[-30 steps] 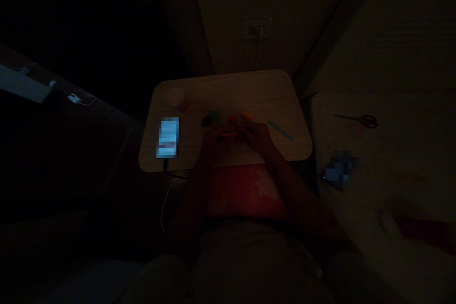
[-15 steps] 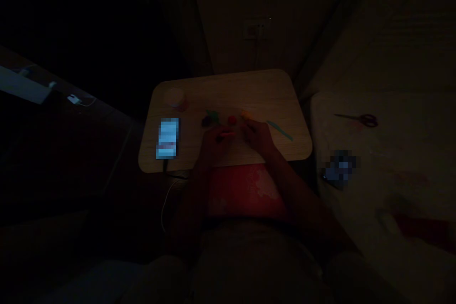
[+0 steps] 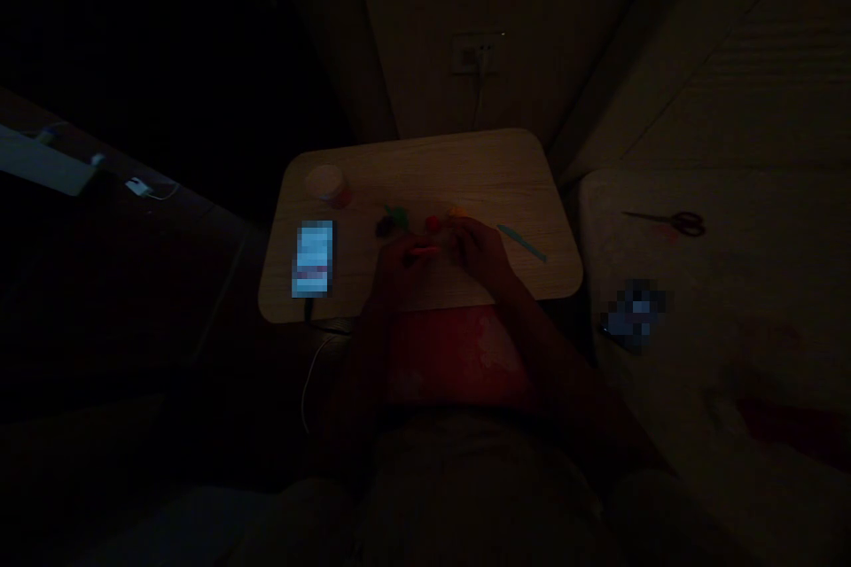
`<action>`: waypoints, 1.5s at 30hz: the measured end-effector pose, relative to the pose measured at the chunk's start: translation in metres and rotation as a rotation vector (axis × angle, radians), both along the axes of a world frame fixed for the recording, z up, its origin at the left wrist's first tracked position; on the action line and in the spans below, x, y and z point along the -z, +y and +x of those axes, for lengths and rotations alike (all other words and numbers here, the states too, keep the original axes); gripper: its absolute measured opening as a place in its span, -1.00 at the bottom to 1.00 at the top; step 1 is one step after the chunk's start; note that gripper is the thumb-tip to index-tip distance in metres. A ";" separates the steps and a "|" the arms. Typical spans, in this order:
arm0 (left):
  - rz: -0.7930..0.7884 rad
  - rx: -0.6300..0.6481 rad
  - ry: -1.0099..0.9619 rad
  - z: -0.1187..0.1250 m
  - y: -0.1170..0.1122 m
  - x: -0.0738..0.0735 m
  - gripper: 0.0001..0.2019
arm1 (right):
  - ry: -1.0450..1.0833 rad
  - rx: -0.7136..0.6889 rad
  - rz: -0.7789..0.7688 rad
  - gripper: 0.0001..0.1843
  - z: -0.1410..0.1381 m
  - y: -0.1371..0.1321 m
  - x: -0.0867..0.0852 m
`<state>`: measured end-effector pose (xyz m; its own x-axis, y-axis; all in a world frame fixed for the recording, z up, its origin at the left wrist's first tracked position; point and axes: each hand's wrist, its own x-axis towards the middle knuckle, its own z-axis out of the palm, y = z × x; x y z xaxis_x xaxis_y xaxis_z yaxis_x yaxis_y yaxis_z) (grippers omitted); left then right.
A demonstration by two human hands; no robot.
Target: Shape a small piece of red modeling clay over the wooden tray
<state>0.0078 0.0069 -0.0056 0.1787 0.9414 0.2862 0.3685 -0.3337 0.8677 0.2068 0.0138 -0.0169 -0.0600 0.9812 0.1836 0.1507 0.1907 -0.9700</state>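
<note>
The scene is very dim. My left hand (image 3: 399,273) rests on a light wooden lap desk (image 3: 425,159), its fingers around a thin orange-red piece (image 3: 424,252), possibly a stick of modelling clay. My right hand (image 3: 480,250) sits close beside it, its fingertips next to a small red lump (image 3: 433,222) and an orange bit (image 3: 456,213). Whether the right hand holds anything is hidden in the dark. A green piece (image 3: 399,215) and a dark lump (image 3: 384,228) lie further left. A teal strip (image 3: 522,242) lies right of my right hand.
A lit phone (image 3: 314,259) with a cable lies at the desk's left side, and a small round jar (image 3: 327,186) stands behind it. Scissors (image 3: 665,223) and a blurred dark object (image 3: 635,310) lie on the pale bedding to the right. A red cushion (image 3: 458,359) sits below the desk.
My right hand has moved up the desk, nearer the orange bit and my left hand. My left hand has barely moved.
</note>
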 end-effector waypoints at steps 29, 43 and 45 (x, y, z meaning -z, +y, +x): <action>-0.046 -0.003 0.010 0.001 -0.001 -0.001 -0.77 | -0.116 0.092 0.026 -0.37 0.002 -0.004 -0.012; -0.029 -0.004 0.019 0.001 -0.002 -0.001 -0.76 | 0.044 0.058 -0.036 -0.64 0.001 -0.002 -0.003; -0.024 -0.008 0.013 0.002 -0.002 -0.001 -0.76 | 0.072 0.054 -0.042 -0.63 0.001 -0.002 -0.003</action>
<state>0.0096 0.0051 -0.0044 0.1749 0.9492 0.2615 0.3819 -0.3103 0.8706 0.2080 0.0123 -0.0142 0.0053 0.9896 0.1439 0.0887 0.1428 -0.9858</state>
